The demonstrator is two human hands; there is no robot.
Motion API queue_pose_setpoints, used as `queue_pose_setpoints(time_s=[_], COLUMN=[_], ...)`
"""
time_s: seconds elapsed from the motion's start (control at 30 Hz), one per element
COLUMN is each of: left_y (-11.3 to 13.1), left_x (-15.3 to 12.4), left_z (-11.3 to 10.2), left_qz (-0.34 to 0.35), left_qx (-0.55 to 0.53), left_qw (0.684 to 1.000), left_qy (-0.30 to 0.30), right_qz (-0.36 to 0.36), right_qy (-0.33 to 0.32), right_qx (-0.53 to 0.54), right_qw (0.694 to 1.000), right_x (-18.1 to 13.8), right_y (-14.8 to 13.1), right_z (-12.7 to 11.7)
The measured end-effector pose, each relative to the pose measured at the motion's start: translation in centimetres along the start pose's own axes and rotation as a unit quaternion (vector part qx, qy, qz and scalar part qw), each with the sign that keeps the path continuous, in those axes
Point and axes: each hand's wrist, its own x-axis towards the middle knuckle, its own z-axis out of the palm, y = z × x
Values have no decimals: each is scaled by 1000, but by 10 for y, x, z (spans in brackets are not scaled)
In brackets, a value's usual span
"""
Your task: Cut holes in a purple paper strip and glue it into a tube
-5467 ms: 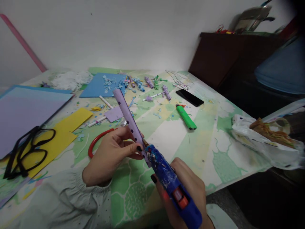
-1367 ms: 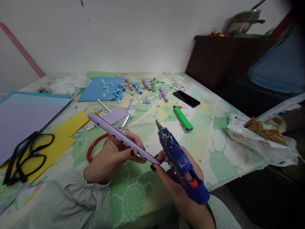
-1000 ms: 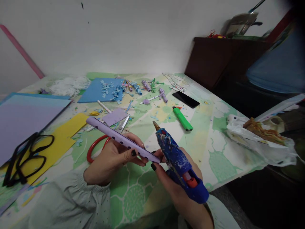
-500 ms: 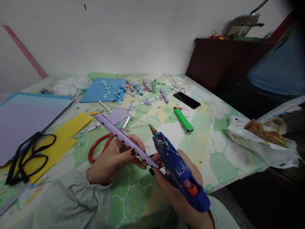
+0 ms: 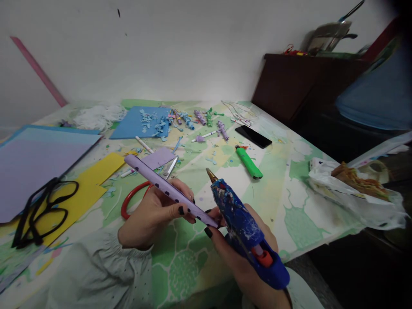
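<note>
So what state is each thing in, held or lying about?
Purple roll: aslant, held by the left hand and right hand.
Glue gun: also in the right hand, tip apart from the roll.
Scissors: lying partly hidden; open or closed unclear.
Phone: screen dark.
Green tool: lying flat.
Black glasses: lying on yellow paper.
Plastic bag: open, food showing.

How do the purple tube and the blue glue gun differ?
The purple tube is slim and dark-spotted; the blue glue gun is thicker and smeared. The left hand holds the purple tube; the right hand grips the blue glue gun. Both slant, upper ends leftward.
</note>
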Motion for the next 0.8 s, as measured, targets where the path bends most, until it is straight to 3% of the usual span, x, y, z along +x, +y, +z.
queue_pose_setpoints(time_s=[0.27,0.43,0.57,0.8], left_y=[2,3,3,0], left_x=[1,1,1,2], left_z=[0,0,0,-1], left_qz=[6,-12,-17,-16], left_qx=[9,-3,1,4], left_qw=[1000,1000,1000,999], left_qy=[1,18,23,34], right_qz=[-8,-29,-31,-31], right_qy=[1,72,93,64], right_qx=[10,23,7,-44], right_qw=[1000,997,995,997], right_x=[0,0,0,-1], right_y=[-2,5,7,6], right_z=[2,9,11,5])
